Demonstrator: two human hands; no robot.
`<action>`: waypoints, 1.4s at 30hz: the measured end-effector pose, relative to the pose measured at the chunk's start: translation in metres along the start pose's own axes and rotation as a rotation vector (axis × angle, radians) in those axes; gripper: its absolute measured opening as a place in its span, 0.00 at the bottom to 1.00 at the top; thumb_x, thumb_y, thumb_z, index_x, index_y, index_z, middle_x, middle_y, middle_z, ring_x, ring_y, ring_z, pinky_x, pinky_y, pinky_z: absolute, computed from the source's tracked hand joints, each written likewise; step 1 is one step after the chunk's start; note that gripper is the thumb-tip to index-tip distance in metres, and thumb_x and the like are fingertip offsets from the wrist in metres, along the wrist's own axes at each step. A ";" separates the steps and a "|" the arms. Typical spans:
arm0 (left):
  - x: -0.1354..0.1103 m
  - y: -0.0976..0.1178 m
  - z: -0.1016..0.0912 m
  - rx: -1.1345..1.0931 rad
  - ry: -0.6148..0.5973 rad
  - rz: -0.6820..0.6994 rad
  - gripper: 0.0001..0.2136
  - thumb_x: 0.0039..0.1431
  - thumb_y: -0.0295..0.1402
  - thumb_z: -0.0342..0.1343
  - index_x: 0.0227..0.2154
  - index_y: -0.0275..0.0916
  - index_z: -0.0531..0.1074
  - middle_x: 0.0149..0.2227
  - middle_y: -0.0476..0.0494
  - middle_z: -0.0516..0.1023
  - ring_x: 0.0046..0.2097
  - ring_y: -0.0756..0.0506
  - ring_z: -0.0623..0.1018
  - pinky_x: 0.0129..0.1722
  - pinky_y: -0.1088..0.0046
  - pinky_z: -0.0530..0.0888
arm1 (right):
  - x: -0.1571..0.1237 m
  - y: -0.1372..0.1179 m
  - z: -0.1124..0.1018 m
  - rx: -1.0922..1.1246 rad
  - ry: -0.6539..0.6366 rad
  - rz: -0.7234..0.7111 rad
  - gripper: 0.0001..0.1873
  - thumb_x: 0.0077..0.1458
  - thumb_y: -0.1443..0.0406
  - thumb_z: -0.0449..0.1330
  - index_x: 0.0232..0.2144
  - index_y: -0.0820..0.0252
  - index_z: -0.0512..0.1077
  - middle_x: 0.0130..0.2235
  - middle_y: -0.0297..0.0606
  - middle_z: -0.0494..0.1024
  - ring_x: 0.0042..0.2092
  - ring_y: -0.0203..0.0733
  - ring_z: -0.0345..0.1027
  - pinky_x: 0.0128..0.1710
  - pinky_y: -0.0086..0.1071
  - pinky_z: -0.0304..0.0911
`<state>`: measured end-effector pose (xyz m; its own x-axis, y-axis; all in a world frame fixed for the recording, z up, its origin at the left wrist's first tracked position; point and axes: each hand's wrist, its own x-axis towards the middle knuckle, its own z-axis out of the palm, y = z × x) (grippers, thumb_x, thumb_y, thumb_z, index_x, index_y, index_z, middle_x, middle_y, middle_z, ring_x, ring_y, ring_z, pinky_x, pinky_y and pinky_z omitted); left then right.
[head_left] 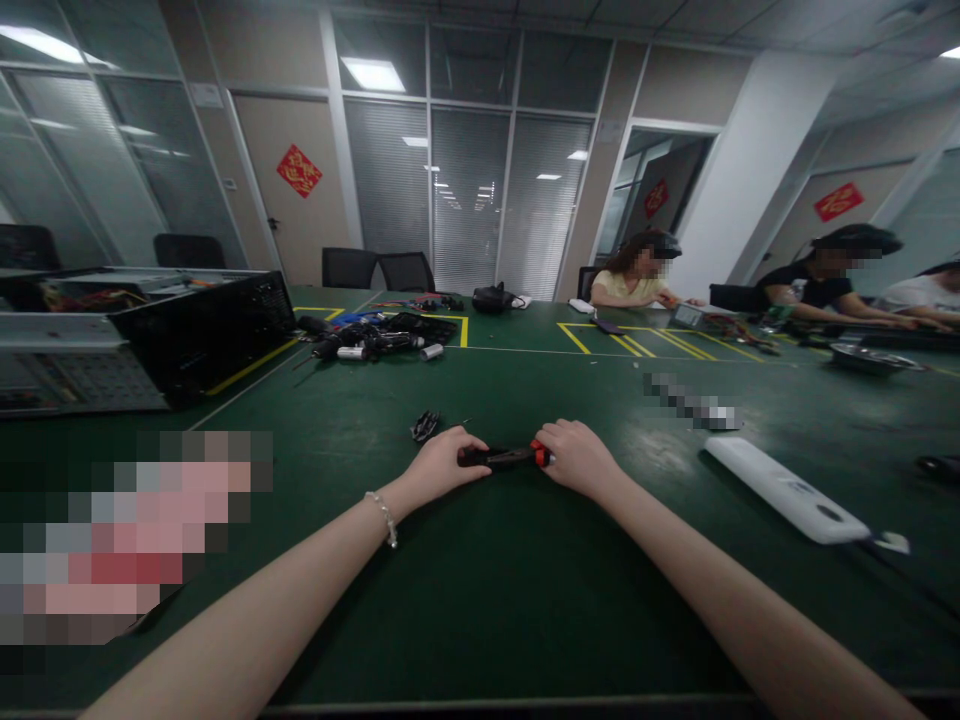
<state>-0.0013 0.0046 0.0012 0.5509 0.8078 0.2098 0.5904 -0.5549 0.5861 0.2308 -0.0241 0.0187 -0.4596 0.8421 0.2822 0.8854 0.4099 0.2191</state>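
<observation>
Table edge (480,706): tabletop (487,600) between it and my hands
Black-red tool (508,459): left hand (444,465) pinches one end, right hand (579,458) grips other

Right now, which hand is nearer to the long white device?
Right. The right hand, on the red end of the tool, has the long white device off to its right; the left hand, at the black end, is farther left of the device.

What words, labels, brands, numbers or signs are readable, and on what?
None readable with certainty.
Red left sign, on left door: Chinese-style characters, blurred.
Red middle sign, on open door: character, blurred.
Red right sign, on right door: character, blurred.
White bar: dark mark, too small.
</observation>
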 end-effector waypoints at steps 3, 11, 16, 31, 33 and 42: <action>0.000 0.001 -0.001 0.004 -0.004 -0.010 0.16 0.45 0.43 0.56 0.38 0.44 0.70 0.37 0.47 0.68 0.37 0.46 0.70 0.36 0.71 0.68 | 0.000 0.000 0.000 -0.011 0.001 -0.002 0.07 0.44 0.66 0.54 0.29 0.61 0.68 0.31 0.38 0.71 0.32 0.38 0.60 0.31 0.31 0.52; -0.001 0.002 -0.002 0.007 -0.011 -0.001 0.16 0.47 0.43 0.55 0.38 0.44 0.70 0.37 0.48 0.68 0.37 0.46 0.70 0.35 0.71 0.68 | 0.001 -0.001 -0.003 -0.003 -0.024 -0.004 0.06 0.45 0.67 0.53 0.29 0.61 0.68 0.31 0.38 0.71 0.32 0.38 0.60 0.31 0.30 0.52; -0.001 0.002 -0.001 0.012 0.000 -0.015 0.16 0.45 0.42 0.56 0.38 0.43 0.70 0.36 0.48 0.67 0.37 0.46 0.70 0.35 0.71 0.68 | 0.001 -0.001 -0.003 -0.033 -0.014 -0.013 0.06 0.44 0.67 0.54 0.29 0.62 0.68 0.32 0.39 0.71 0.32 0.38 0.61 0.31 0.31 0.52; -0.002 0.007 -0.004 -0.002 -0.014 -0.032 0.15 0.46 0.42 0.56 0.38 0.44 0.69 0.38 0.48 0.67 0.39 0.46 0.69 0.37 0.70 0.68 | 0.001 0.001 0.003 0.016 -0.006 -0.007 0.06 0.45 0.66 0.53 0.28 0.61 0.67 0.31 0.37 0.71 0.32 0.38 0.60 0.31 0.30 0.52; -0.003 0.007 -0.004 -0.008 -0.014 -0.039 0.15 0.46 0.42 0.56 0.38 0.43 0.69 0.38 0.48 0.68 0.39 0.46 0.69 0.36 0.70 0.68 | 0.000 0.002 0.004 0.013 -0.013 -0.005 0.06 0.44 0.67 0.53 0.28 0.61 0.67 0.31 0.37 0.71 0.32 0.38 0.61 0.31 0.30 0.52; -0.002 0.006 -0.003 -0.003 -0.016 -0.020 0.15 0.45 0.41 0.57 0.37 0.43 0.70 0.37 0.48 0.68 0.37 0.46 0.69 0.36 0.71 0.68 | 0.001 -0.001 0.000 -0.024 -0.014 -0.013 0.07 0.44 0.66 0.54 0.29 0.61 0.68 0.31 0.39 0.71 0.32 0.39 0.61 0.31 0.31 0.52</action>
<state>-0.0004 0.0004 0.0070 0.5483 0.8154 0.1858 0.5995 -0.5382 0.5924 0.2299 -0.0237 0.0192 -0.4696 0.8419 0.2658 0.8776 0.4121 0.2449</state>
